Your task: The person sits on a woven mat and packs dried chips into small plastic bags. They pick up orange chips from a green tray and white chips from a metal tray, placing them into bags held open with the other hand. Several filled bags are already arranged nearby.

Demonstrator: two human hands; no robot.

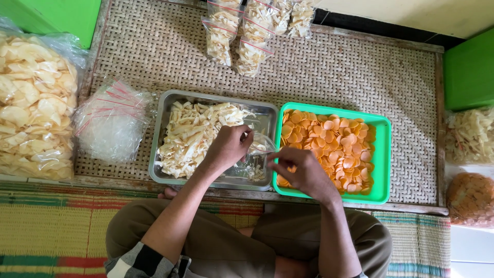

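My left hand [229, 148] and my right hand [301, 172] together hold a small clear plastic bag [261, 145] over the right end of a metal tray [162, 110]. That tray holds pale cracker strips [193, 136]. The left hand pinches the bag's mouth from the left; the right hand pinches it from the right. A few pale pieces show inside the bag. Right beside it, a green plastic tray [383, 154] is filled with round orange crackers [332, 146].
A stack of empty clear zip bags [110, 121] lies left of the metal tray. Several filled bags of pale crackers [254, 28] lie at the far edge of the woven mat [334, 67]. A large bag of pale crackers [33, 103] sits far left; more bags [471, 170] far right.
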